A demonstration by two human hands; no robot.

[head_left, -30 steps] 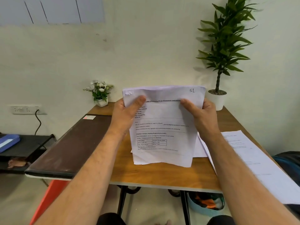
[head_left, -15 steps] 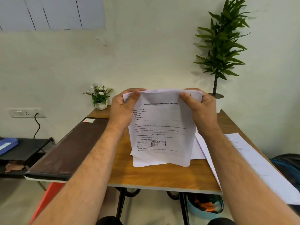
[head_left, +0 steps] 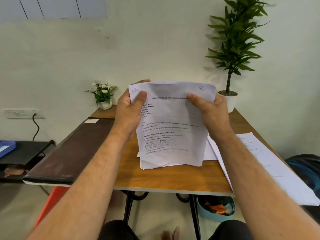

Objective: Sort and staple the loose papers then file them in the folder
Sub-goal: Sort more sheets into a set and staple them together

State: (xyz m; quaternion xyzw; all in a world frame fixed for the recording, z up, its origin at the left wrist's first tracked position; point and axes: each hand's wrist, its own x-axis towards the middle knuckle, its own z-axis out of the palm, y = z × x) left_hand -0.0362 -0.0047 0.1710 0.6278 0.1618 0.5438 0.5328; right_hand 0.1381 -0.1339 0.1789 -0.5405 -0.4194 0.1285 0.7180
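Gripping the papers [head_left: 171,125] at both top corners, our left hand [head_left: 129,111] and right hand [head_left: 212,112] pinch firmly; the thin, floppy sheets sag below.

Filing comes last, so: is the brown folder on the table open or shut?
Shut. The brown folder lies flat on the table, cover down, with no papers showing inside.

Both forearms reach forward; left hand [head_left: 129,110] and right hand [head_left: 210,112] raised, thumbs forward, fingers curled.
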